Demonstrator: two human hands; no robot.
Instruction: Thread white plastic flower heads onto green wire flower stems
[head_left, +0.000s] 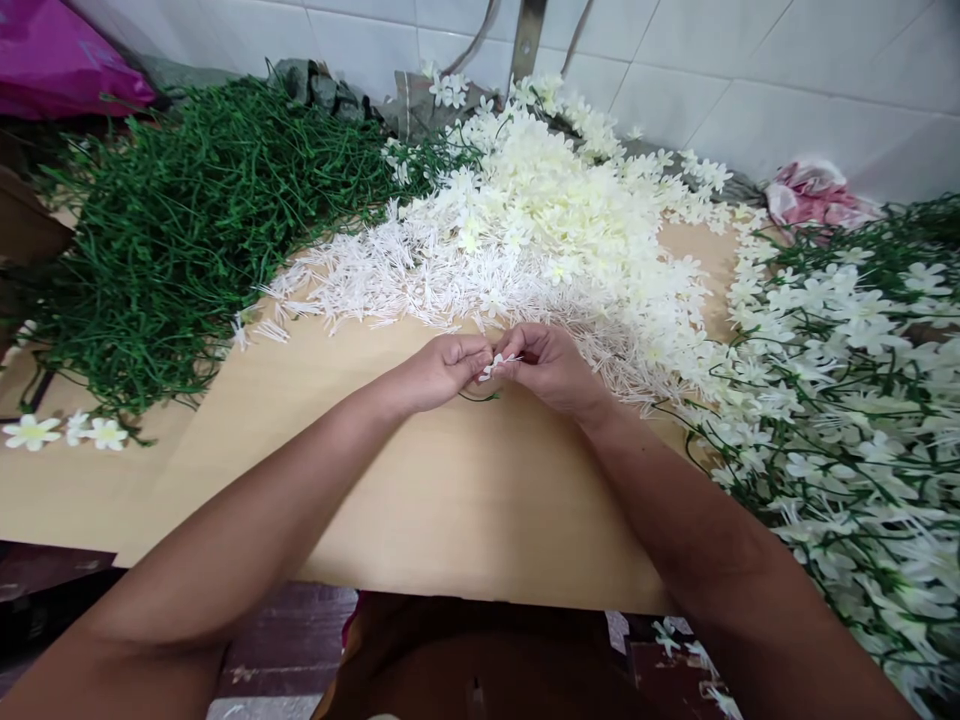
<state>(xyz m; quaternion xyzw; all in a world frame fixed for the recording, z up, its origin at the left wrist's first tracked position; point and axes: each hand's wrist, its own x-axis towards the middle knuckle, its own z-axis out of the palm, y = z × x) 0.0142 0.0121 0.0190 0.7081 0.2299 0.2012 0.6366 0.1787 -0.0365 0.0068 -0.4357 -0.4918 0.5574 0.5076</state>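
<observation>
My left hand (455, 368) and my right hand (546, 366) meet over the middle of the board, fingertips nearly touching. Between them is a small white artificial flower (491, 367), mostly covered by the fingers. The right thumb and fingers pinch it, and thin white strands poke out there. A green plastic stem (480, 397) curves out below the left fingers, which are closed on it. Just beyond the hands lie a heap of white stamen strands (405, 270) and a large pile of cream-white flower heads (570, 190).
Green stems (202, 200) form a big heap at the left. Assembled white flowers on stems (862, 420) crowd the right side. A few loose flowers (31, 432) lie at the left edge. A tiled wall (720, 60) stands behind the tan board (420, 500); a pink bag (67, 60) is at upper left.
</observation>
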